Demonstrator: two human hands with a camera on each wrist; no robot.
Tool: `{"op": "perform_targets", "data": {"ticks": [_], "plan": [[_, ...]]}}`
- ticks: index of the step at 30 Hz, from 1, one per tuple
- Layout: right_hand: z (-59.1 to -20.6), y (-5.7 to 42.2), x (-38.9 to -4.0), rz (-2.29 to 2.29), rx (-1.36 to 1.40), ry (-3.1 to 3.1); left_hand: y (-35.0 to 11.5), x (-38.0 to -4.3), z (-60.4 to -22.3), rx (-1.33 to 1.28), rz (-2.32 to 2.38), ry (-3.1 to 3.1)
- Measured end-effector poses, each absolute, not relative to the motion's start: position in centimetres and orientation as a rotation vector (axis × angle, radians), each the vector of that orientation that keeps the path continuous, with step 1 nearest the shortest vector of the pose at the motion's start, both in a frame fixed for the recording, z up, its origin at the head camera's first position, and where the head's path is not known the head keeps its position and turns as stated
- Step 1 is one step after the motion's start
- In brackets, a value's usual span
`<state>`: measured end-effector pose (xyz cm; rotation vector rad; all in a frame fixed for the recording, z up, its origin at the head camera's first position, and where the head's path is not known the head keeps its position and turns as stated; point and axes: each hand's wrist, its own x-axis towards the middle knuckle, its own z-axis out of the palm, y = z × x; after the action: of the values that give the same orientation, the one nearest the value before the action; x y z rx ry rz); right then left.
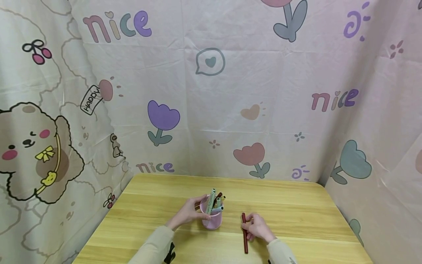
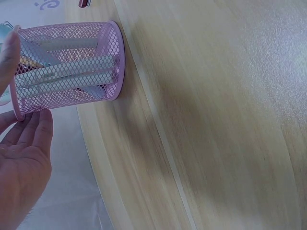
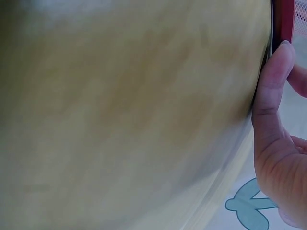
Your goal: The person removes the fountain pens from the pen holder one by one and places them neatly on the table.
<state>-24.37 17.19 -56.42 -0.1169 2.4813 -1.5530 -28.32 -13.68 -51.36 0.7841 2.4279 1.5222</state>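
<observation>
My left hand [image 1: 188, 212] grips a pink mesh pen cup [image 1: 215, 222] near its rim, thumb on the near side and fingers round the back. Several pens [image 1: 211, 201] in pale green, light blue, yellow and dark brown lean inside, their upper ends sticking out. In the left wrist view the pen barrels show through the mesh of the cup [image 2: 72, 28]. To the right of the cup, my right hand [image 1: 258, 227] pinches a slim dark red pen [image 1: 245, 240] between thumb and fingers. In the right wrist view, only part of that red pen [image 3: 286, 19] shows above the thumb.
Both hands work over a light wood-grain table [image 1: 158, 194] with rounded far corners. Behind it and along both sides hangs a pale printed curtain [image 1: 211, 102] with flowers and lettering, reaching down to the table's back edge.
</observation>
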Motion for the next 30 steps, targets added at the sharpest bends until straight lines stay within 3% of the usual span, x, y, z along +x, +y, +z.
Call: {"op": "perform_targets", "data": {"ticks": [30], "plan": [[-56.12, 17.1, -23.47, -1.596, -0.156, 2.492, -13.75, -28.37, -51.51, 0.788, 1.497, 2.457]]}}
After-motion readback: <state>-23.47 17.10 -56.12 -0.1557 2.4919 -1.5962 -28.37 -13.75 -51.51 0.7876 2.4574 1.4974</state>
